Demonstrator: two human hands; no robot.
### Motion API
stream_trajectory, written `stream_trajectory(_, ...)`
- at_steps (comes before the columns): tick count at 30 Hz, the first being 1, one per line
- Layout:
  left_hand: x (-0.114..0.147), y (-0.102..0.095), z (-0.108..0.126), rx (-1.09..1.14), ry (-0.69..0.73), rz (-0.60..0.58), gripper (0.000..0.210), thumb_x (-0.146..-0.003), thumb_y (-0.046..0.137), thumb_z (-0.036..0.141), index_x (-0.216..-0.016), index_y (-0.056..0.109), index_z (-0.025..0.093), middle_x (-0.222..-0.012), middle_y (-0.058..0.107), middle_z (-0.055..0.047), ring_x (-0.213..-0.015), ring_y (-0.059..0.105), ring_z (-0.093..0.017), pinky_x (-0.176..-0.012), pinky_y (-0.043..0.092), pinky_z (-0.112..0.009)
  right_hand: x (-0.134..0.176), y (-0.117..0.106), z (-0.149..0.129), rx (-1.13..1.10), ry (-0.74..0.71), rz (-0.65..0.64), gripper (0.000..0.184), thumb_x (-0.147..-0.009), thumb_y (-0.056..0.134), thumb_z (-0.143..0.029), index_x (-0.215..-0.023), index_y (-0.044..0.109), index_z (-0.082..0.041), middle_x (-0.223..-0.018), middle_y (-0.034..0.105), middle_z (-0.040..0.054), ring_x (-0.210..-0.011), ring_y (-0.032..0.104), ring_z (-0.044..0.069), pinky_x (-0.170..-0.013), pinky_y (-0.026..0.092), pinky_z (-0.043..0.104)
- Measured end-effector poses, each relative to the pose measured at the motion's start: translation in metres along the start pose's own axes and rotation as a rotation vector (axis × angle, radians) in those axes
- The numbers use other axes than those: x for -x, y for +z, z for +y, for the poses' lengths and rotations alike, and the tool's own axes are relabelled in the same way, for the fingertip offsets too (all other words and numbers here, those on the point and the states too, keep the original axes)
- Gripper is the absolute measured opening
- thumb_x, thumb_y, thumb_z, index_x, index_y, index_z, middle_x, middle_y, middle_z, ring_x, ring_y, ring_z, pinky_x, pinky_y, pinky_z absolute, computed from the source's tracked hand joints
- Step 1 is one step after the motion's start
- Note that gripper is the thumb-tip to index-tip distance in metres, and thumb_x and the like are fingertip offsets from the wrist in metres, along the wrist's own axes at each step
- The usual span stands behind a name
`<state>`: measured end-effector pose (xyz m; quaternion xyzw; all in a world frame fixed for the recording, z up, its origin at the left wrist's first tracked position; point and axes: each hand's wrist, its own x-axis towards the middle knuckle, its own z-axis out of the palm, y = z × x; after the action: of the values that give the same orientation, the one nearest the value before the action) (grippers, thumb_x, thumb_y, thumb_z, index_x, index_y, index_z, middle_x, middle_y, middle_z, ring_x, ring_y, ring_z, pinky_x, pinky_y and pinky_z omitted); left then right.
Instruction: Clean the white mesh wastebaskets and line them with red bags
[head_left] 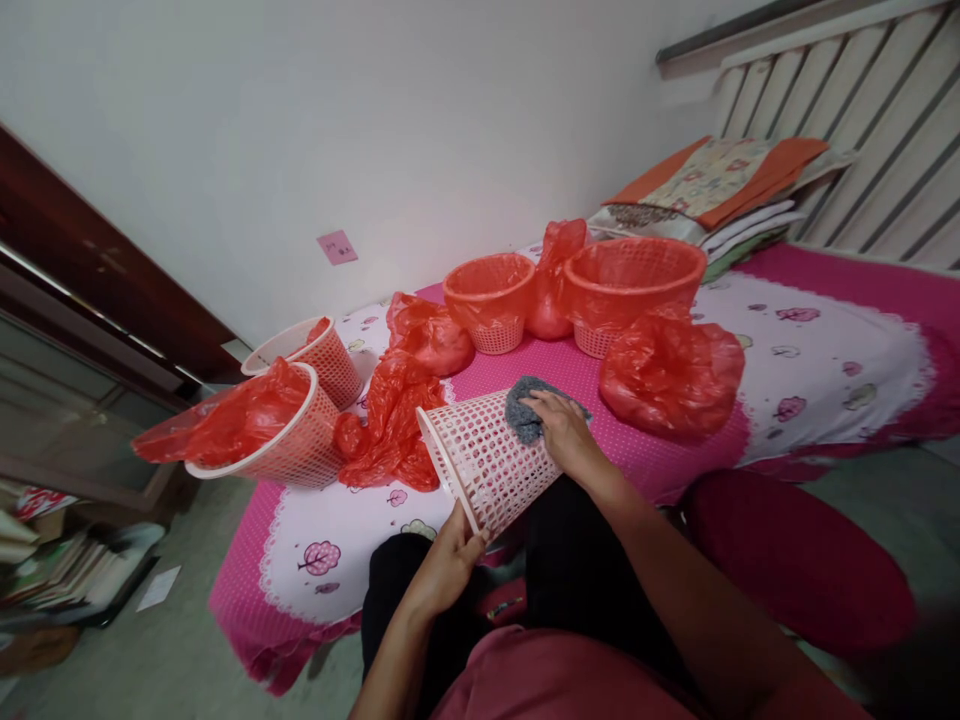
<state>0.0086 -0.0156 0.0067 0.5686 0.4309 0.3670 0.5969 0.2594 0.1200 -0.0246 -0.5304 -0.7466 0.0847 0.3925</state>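
Note:
A pale pink plastic wastebasket [480,440] with a lattice wall lies on its side above my lap, its mouth facing left. My left hand [448,560] grips its rim at the lower edge, thumb on the outside. With my right hand [566,430] I press a grey cloth [525,408] against the basket's upper side near the base. The fingers of that hand bend over the cloth. Just left of the basket's mouth lies a crumpled red plastic bag [397,430] on the bed cover.
Two red-lined baskets [491,290] [634,280] stand at the back, among filled red bags [671,375]. Two more baskets [319,440] [337,370] lean at the left. Folded textiles [720,185] lie by the radiator [862,120]. A dark red round stool [795,560] is at my right.

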Motion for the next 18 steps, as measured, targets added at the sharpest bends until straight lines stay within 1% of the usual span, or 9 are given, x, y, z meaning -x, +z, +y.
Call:
stream_trajectory(3,0.000,0.001,-0.001,0.002,0.003,0.016,0.073,-0.092,0.073,0.035,-0.159,0.047,0.023,-0.165,0.051,-0.014,-0.158,0.040,-0.036,-0.134,0.017,-0.057,0.007,0.001,0.022,-0.086,0.018,0.064,0.059,-0.091,0.042,-0.006,-0.141,0.067,-0.025,-0.147,0.065,0.0126,-0.142,0.057,0.030,-0.119,0.045,0.057)
stream_trajectory(5,0.000,0.001,0.000,0.017,0.009,0.029,0.069,-0.091,0.075,0.036,-0.155,0.053,0.022,-0.163,0.054,-0.014,-0.156,0.043,-0.036,-0.134,0.019,-0.057,0.014,0.000,0.034,-0.137,0.037,0.088,0.058,-0.090,0.045,-0.008,-0.142,0.066,-0.022,-0.147,0.064,0.0140,-0.143,0.057,0.031,-0.121,0.045,0.055)
stream_trajectory(8,0.000,0.003,0.001,0.079,-0.005,0.064,0.071,-0.088,0.078,0.039,-0.153,0.053,0.023,-0.158,0.059,-0.014,-0.148,0.052,-0.035,-0.131,0.029,-0.055,0.028,-0.001,0.044,-0.162,0.082,0.108,0.058,-0.088,0.048,-0.010,-0.144,0.064,-0.018,-0.149,0.062,0.0165,-0.143,0.057,0.032,-0.123,0.044,0.057)
stream_trajectory(11,-0.003,0.007,0.005,0.132,-0.042,0.183,0.080,-0.087,0.080,0.044,-0.157,0.047,0.024,-0.147,0.067,-0.014,-0.132,0.065,-0.033,-0.119,0.046,-0.053,0.040,0.000,0.045,-0.166,0.094,0.133,0.059,-0.087,0.049,-0.010,-0.143,0.064,-0.017,-0.152,0.059,0.0172,-0.143,0.056,0.032,-0.124,0.043,0.058)
stream_trajectory(13,-0.006,0.009,0.009,0.168,-0.038,0.267,0.083,-0.087,0.081,0.046,-0.158,0.045,0.025,-0.141,0.070,-0.014,-0.122,0.070,-0.031,-0.109,0.055,-0.050,0.047,0.001,0.042,-0.176,0.095,0.156,0.058,-0.087,0.049,-0.009,-0.142,0.065,-0.018,-0.154,0.058,0.0170,-0.144,0.055,0.032,-0.124,0.043,0.057)
stream_trajectory(15,-0.010,0.011,0.012,0.218,-0.022,0.329,0.085,-0.084,0.084,0.046,-0.158,0.046,0.026,-0.138,0.072,-0.014,-0.118,0.072,-0.030,-0.102,0.059,-0.046,0.052,0.002,0.039,-0.187,0.096,0.178,0.058,-0.086,0.049,-0.008,-0.140,0.066,-0.018,-0.155,0.057,0.0164,-0.145,0.055,0.031,-0.124,0.043,0.056)
stream_trajectory(18,-0.013,0.011,0.016,0.298,-0.019,0.352,0.087,-0.082,0.086,0.043,-0.158,0.046,0.029,-0.140,0.071,-0.014,-0.121,0.071,-0.030,-0.101,0.060,-0.044,0.056,0.001,0.035,-0.195,0.081,0.193,0.056,-0.084,0.048,-0.006,-0.135,0.068,-0.019,-0.153,0.059,0.0147,-0.144,0.055,0.029,-0.124,0.044,0.055)
